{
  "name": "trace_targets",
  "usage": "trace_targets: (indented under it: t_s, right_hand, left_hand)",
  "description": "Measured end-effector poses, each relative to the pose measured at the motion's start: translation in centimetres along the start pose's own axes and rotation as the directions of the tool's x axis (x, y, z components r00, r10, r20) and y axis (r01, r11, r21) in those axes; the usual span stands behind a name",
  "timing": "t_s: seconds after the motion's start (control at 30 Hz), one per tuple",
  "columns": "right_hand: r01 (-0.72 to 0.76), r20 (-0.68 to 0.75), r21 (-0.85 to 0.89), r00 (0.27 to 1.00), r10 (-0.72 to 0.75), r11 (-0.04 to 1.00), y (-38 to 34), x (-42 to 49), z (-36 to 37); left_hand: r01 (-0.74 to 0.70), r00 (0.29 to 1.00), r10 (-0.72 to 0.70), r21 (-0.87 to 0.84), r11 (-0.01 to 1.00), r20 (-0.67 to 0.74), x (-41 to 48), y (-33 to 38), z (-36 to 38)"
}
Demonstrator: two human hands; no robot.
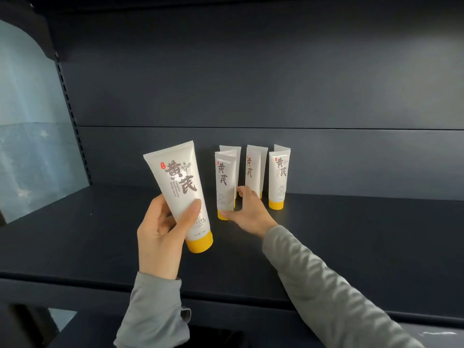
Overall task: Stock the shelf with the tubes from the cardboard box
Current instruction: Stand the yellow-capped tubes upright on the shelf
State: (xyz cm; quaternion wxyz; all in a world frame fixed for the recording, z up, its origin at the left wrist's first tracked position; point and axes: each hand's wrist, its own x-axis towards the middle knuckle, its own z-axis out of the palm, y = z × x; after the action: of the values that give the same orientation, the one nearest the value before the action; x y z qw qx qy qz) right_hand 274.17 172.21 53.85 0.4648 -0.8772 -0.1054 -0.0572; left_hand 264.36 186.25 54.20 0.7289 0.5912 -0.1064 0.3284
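While the right hand (247, 212) pinched a standing tube (224, 182), the left hand (160, 232) gripped a new tube (180, 189), likely next to stand beside it.

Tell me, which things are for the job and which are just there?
For the job: held tube, left hand, right hand, front-left tube, other standing tubes, shelf.
Just there: pale blue panel, slotted upright.

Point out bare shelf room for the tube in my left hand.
Bare shelf lies left of the front-left tube and right of the rightmost tube. Between them it is crowded; the right hand grips the front-left tube.
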Motion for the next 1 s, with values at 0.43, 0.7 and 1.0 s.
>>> trace_targets:
  t_s: [0.43, 0.7, 1.0]
  right_hand:
    - [0.42, -0.192, 0.225, 0.904, -0.383, 0.879, 0.1, -11.4, -2.9]
    - [0.476, -0.432, 0.189, 0.826, -0.362, 0.859, -0.3, -10.2, -2.6]
    - [0.45, -0.483, 0.055, 0.793, -0.371, 0.891, -0.3, -9.6, -2.1]
  left_hand:
    - [0.072, 0.985, -0.068, -0.021, 0.997, 0.157, 0.1, 0.7, 4.6]
    - [0.048, 0.987, -0.047, -0.003, 0.999, 0.154, -0.5, 0.3, 8.0]
    - [-0.031, 0.995, 0.018, 0.129, 0.991, 0.1, -1.3, 0.0, 7.7]
